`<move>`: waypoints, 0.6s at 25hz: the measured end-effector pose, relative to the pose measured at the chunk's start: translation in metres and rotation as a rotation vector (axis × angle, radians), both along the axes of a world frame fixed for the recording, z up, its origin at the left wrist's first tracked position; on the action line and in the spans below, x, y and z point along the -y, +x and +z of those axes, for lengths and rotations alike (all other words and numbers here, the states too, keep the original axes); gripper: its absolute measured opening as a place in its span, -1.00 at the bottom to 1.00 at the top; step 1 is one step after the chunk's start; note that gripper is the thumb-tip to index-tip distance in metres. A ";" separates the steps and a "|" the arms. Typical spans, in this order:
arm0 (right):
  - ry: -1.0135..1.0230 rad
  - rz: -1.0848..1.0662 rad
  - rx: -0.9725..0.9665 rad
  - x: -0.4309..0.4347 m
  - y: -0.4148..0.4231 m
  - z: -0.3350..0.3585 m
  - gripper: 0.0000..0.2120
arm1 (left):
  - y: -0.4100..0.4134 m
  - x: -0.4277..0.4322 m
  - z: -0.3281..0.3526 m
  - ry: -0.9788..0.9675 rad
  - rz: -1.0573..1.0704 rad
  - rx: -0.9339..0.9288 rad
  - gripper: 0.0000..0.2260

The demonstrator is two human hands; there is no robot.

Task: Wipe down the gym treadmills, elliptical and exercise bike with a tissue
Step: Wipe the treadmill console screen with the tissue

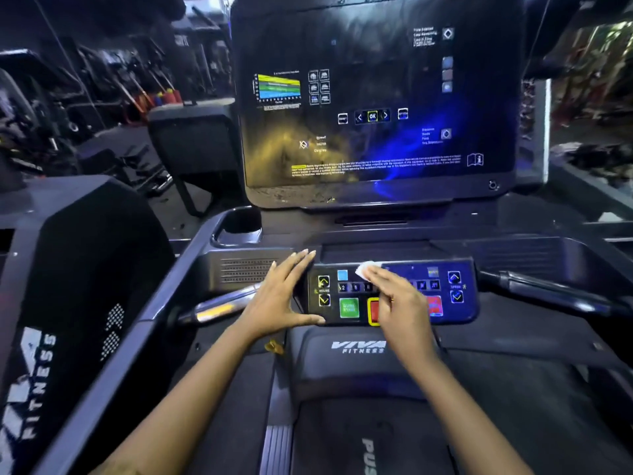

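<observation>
A small white tissue point(366, 269) lies pressed against the upper middle of a treadmill's control panel point(455, 315), peeping out past the fingertips of the person's right hand point(397, 299), whose fingers are stretched out flat over it rather than bunched round it (whether the thumb pins the tissue from below cannot be seen). The left hand point(284, 296) holds nothing: its fingers are straight and together along the panel's left end, with the thumb hooked under the lower edge, apparently steadying the panel. The job looks to be at an early or middle stage. The button panel is the part being wiped, while the big screen point(376, 97) above it shows streaks and a dusty band along its lower edge, which suggests it has yet to be cleaned, though reflections make that hard to judge. The left handlebar point(219, 306), the right handlebar point(548, 289) and the cup holder point(236, 228) give no clear sign either way. A small yellowish scrap point(274, 346) sits on the deck cover just below the left wrist. A second machine point(85, 269) with the same brand lettering stands close on the left and is cut off by the frame. The elliptical and the exercise bike cannot be picked out in the dark, cluttered room behind – and several panel buttons are hidden under the right hand
</observation>
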State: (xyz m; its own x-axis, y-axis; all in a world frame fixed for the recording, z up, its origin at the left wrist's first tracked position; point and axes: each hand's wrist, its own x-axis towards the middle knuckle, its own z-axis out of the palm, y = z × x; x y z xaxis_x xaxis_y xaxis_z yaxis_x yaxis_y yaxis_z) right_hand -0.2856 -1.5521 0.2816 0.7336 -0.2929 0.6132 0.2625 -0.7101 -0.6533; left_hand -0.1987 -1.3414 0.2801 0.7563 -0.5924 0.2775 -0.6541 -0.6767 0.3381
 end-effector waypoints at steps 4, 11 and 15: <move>-0.241 0.153 -0.036 -0.046 0.015 -0.009 -0.56 | 0.003 -0.003 -0.003 0.007 -0.040 0.052 0.05; -0.496 0.113 -0.051 -0.031 0.013 -0.030 -0.47 | 0.008 -0.005 -0.012 -0.007 -0.064 0.156 0.05; -0.365 -0.194 -0.036 0.008 -0.001 -0.038 -0.49 | 0.008 -0.004 -0.016 0.003 -0.042 0.194 0.05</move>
State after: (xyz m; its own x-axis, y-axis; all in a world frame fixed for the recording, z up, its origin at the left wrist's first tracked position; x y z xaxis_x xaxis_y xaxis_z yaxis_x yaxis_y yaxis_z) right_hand -0.2867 -1.5602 0.2441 0.7090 -0.1958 0.6775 0.0825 -0.9310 -0.3555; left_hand -0.1904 -1.3370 0.2642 0.6636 -0.6233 0.4137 -0.7343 -0.6482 0.2015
